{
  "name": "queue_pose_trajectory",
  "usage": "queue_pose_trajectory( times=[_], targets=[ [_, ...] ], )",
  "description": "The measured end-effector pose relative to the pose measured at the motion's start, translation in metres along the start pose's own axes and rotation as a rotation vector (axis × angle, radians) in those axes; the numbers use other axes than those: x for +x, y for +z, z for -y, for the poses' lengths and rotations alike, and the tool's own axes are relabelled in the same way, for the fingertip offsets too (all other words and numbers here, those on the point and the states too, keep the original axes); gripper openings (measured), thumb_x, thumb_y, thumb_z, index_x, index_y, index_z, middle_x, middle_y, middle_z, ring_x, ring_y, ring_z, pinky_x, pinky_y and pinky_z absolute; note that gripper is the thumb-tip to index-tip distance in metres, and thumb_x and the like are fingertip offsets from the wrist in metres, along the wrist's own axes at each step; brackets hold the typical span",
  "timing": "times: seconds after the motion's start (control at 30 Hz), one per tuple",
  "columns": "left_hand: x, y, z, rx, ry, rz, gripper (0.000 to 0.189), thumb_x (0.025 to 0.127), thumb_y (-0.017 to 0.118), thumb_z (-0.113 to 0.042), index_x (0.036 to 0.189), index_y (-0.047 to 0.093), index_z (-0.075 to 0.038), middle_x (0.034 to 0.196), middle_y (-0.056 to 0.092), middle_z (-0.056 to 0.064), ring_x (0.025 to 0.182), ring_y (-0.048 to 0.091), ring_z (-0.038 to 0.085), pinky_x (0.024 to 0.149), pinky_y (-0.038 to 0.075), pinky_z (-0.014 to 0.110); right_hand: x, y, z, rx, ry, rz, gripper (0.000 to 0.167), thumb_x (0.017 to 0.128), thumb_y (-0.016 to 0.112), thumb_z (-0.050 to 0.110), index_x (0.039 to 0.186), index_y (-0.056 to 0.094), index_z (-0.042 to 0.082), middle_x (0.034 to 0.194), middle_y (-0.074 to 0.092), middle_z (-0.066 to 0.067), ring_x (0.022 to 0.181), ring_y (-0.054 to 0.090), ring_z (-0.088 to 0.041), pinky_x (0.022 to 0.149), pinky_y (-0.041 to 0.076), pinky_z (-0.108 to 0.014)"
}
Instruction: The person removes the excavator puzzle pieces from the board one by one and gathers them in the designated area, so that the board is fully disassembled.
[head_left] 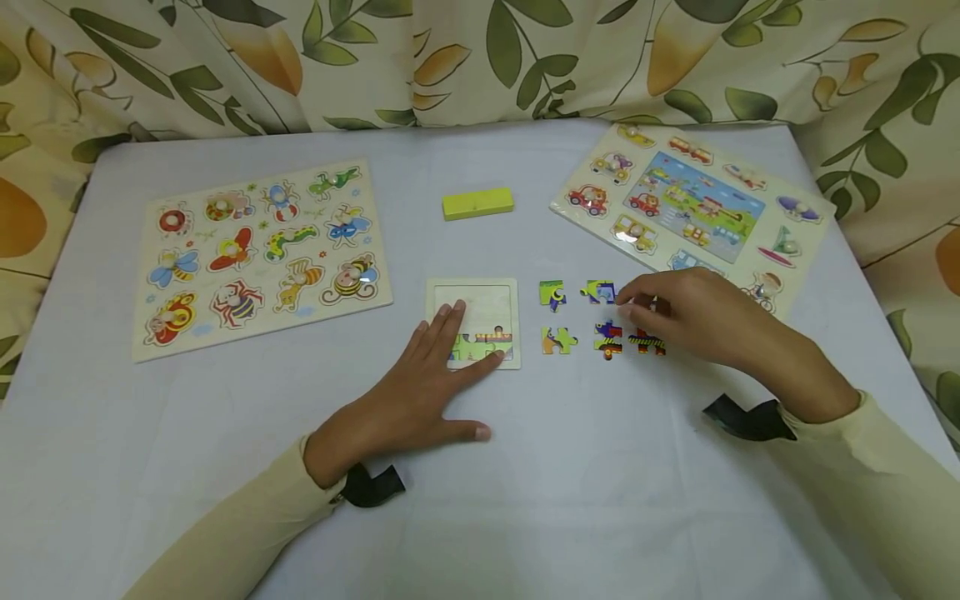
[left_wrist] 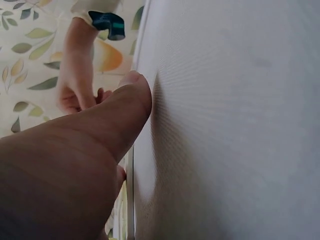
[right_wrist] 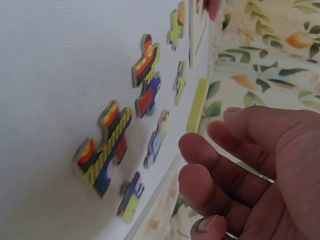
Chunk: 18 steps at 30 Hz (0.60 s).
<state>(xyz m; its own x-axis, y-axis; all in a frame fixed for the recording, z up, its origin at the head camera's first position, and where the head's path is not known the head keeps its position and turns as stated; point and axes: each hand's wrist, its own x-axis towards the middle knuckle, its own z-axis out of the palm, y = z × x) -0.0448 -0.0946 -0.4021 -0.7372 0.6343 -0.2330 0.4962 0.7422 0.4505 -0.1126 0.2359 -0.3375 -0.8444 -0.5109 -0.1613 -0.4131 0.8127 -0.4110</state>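
My left hand (head_left: 420, 387) lies with fingers spread over a small square puzzle board (head_left: 472, 287), fingertips on its left and lower edges. Some puzzle pieces sit along the board's bottom, partly covered by those fingers. To the right of the board lie several loose jigsaw pieces: a green one (head_left: 552, 293), an orange-and-green one (head_left: 557, 341), a blue-and-red one (head_left: 608, 339) and a striped one (right_wrist: 106, 150). Above the rightmost pieces hovers my right hand (head_left: 686, 317), fingers loosely bent with nothing between them in the right wrist view. It partly hides a piece (right_wrist: 131, 197) in the head view.
An insect peg puzzle (head_left: 262, 258) lies at the left, and a vehicle peg puzzle (head_left: 600, 221) at the back right, close beyond the right hand. A yellow-green box (head_left: 477, 203) sits behind the small board. Leaf-patterned curtain (head_left: 480, 67) surrounds the white-covered table (head_left: 525, 517).
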Motion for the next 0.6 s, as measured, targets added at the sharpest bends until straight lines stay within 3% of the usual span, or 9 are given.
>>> queue_pose_trajectory(
  times=[0.27, 0.6],
  targets=[
    [-0.002, -0.003, 0.000, -0.022, 0.026, -0.030, 0.088, 0.079, 0.067, -0.067, 0.152, 0.031, -0.034, 0.158, -0.026, 0.013, 0.141, -0.029, 0.026, 0.115, 0.000, 0.050, 0.021, 0.001, 0.019, 0.017, -0.086, -0.023, 0.015, 0.093, 0.065, 0.014, 0.105, 0.074, 0.010, 0.075, 0.062, 0.009, 0.064, 0.051, -0.009, 0.057, 0.043, -0.029],
    [-0.011, -0.005, 0.002, -0.038, -0.020, -0.046, 0.087, 0.079, 0.067, -0.066, 0.152, 0.032, -0.035, 0.158, -0.026, 0.011, 0.141, -0.028, 0.025, 0.114, 0.007, 0.053, 0.037, 0.009, 0.033, 0.062, -0.161, -0.043, 0.017, 0.095, 0.063, 0.015, 0.108, 0.073, 0.008, 0.081, 0.066, 0.006, 0.065, 0.052, -0.008, 0.059, 0.045, -0.029]
  ],
)
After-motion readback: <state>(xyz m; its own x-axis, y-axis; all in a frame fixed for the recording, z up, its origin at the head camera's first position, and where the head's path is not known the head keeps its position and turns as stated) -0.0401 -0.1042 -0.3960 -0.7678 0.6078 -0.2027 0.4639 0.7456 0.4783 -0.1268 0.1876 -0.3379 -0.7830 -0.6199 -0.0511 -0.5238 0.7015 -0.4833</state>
